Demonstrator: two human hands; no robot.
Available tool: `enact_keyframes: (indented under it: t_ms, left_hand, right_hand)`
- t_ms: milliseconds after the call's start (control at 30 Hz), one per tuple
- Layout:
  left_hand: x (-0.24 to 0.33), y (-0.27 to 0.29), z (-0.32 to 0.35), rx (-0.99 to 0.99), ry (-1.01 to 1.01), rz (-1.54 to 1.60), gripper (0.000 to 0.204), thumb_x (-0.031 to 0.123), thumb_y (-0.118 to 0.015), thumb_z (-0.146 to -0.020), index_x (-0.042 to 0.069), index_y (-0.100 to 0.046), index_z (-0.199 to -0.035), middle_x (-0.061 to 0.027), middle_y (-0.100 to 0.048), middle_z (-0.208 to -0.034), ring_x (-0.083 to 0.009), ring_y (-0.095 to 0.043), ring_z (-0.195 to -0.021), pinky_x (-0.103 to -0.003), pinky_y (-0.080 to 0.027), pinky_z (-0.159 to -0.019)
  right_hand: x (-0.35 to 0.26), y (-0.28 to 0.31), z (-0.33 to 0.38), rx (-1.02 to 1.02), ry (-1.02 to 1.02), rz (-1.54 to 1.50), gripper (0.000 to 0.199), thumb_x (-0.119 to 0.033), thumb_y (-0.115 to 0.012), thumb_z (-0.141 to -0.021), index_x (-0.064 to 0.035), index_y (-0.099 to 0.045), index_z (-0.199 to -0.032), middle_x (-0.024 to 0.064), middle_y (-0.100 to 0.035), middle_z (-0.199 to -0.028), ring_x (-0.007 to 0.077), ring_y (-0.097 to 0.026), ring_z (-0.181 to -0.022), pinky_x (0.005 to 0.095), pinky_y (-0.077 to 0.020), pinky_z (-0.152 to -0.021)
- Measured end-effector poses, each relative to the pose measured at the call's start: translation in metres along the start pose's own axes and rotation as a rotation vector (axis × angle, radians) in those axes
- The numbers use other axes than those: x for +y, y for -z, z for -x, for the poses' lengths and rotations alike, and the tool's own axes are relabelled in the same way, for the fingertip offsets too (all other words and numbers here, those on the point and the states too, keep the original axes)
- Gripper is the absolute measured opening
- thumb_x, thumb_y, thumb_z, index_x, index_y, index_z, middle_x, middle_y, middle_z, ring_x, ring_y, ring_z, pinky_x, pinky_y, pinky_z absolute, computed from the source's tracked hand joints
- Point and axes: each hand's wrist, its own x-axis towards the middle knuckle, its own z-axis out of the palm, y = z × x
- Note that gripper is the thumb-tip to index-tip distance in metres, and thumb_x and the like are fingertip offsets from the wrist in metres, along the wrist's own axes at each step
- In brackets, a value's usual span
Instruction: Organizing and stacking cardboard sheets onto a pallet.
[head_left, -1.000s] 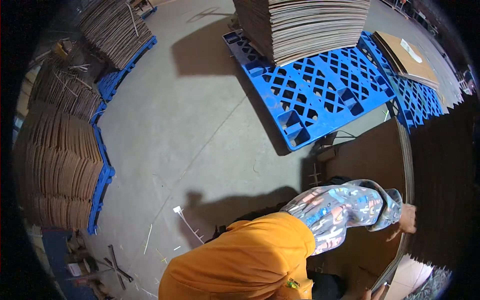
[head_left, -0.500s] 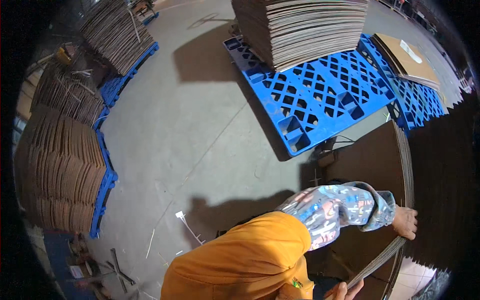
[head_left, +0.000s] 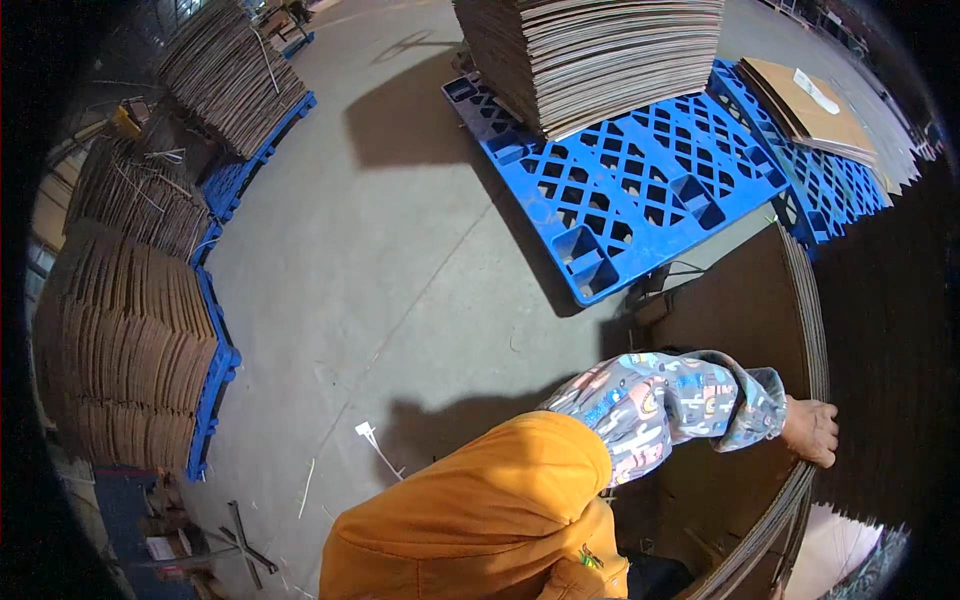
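Note:
My left hand (head_left: 812, 430) is closed on the curved edge of a bundle of upright brown cardboard sheets (head_left: 806, 300) at the right. The arm reaching to it wears a patterned sleeve cover (head_left: 670, 400) over an orange top (head_left: 480, 520). The sheets' brown face (head_left: 730, 320) is turned toward me, and a tall dark stack of cardboard (head_left: 890, 350) stands just behind it. My right hand is out of the picture.
A blue plastic pallet (head_left: 640, 190) lies on the grey concrete floor with a cardboard stack (head_left: 600, 50) on its far end. Another blue pallet (head_left: 830, 180) at the right bears flat boxes (head_left: 800, 100). Cardboard stacks (head_left: 120, 350) line the left. White strap pieces (head_left: 375, 445) lie on the floor.
My left hand has slid a little down the sheets' edge. My right hand showed at the bottom edge half a second ago and has dropped out of view.

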Motion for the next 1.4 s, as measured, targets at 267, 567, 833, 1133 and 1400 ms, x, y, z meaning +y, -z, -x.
enact_keyframes:
  t_ms: [267,567,833,1133,1400]
  left_hand:
    - [-0.003,-0.006,0.001,-0.070,-0.026,0.000,0.030,0.038,-0.066,-0.061,0.019,-0.048,-0.076,0.0039,-0.056,-0.074,-0.0191,-0.058,-0.075,-0.038,-0.041,-0.061]
    - [0.001,0.018,-0.001,-0.140,-0.002,0.037,0.031,0.032,-0.069,-0.063,0.017,-0.049,-0.081,0.0013,-0.055,-0.079,-0.0189,-0.056,-0.081,-0.038,-0.039,-0.069]
    - [0.012,0.019,0.007,-0.142,0.007,0.028,0.027,0.031,-0.066,-0.064,0.017,-0.050,-0.080,0.0033,-0.056,-0.077,-0.0164,-0.057,-0.078,-0.035,-0.039,-0.066]
    - [0.015,0.021,-0.012,-0.001,-0.045,-0.009,0.005,0.014,-0.052,-0.074,0.013,-0.049,-0.070,-0.0006,-0.055,-0.067,-0.0187,-0.056,-0.060,-0.033,-0.039,-0.048]
    - [-0.008,0.038,0.005,-0.267,0.026,-0.004,0.041,0.009,-0.068,-0.058,0.012,-0.046,-0.093,-0.0034,-0.053,-0.087,-0.0216,-0.054,-0.090,-0.034,-0.042,-0.077]
  right_hand:
    - [-0.040,0.018,-0.008,-0.134,-0.077,-0.205,0.029,-0.018,-0.048,-0.084,-0.0072,-0.058,-0.110,0.0093,-0.054,-0.084,0.0183,-0.048,-0.065,0.0282,-0.0423,-0.056]
    - [-0.078,0.055,-0.004,-0.280,-0.063,-0.442,0.025,-0.016,-0.048,-0.085,-0.0063,-0.059,-0.105,0.0068,-0.051,-0.078,0.0160,-0.046,-0.063,0.0272,-0.0404,-0.055]
    - [-0.125,0.080,-0.016,-0.429,-0.033,-0.669,0.021,-0.015,-0.048,-0.086,-0.0054,-0.060,-0.101,0.0046,-0.049,-0.074,0.0140,-0.044,-0.061,0.0263,-0.0388,-0.054]
    - [-0.082,0.064,-0.006,-0.841,-0.307,-0.851,0.031,-0.024,-0.048,-0.090,0.0014,-0.056,-0.106,0.0109,-0.059,-0.093,0.0188,-0.058,-0.082,0.0243,-0.0445,-0.074]
    - [-0.029,-0.005,-0.019,0.008,-0.408,-0.400,0.018,-0.009,-0.061,-0.080,-0.0022,-0.059,-0.097,0.0125,-0.058,-0.087,0.0229,-0.058,-0.079,0.0297,-0.0466,-0.069]
